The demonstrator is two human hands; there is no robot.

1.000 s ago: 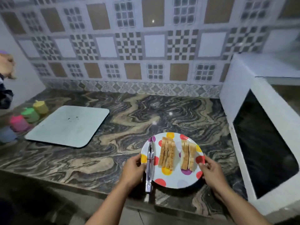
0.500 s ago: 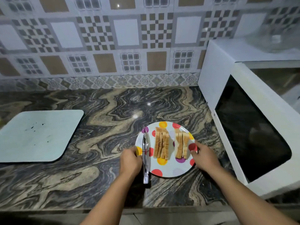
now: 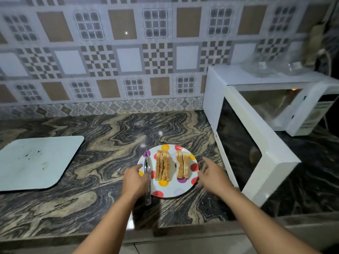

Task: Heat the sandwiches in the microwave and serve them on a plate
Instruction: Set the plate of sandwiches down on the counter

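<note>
A white plate with coloured dots (image 3: 172,191) sits on the marble counter (image 3: 102,147). Two stacks of sandwich slices stand on it: a wider left stack (image 3: 162,167) and a narrower right stack (image 3: 182,166). Metal tongs (image 3: 147,182) lie along the plate's left edge, their handle past the rim. My left hand (image 3: 134,179) rests at the plate's left rim beside the tongs, fingers relaxed. My right hand (image 3: 213,176) hovers just right of the plate, fingers spread, holding nothing. The white microwave (image 3: 256,99) stands at the right with its door (image 3: 255,149) swung open toward me.
A pale cutting board (image 3: 36,162) lies on the counter at the left. Clear glass lids (image 3: 264,68) sit on top of the microwave. A patterned tile wall (image 3: 128,57) backs the counter. The counter's front edge runs below my forearms.
Both hands held the plate's rim earlier. Now my right hand has come off the plate and opened. The view has shifted right, showing the microwave's open cavity.
</note>
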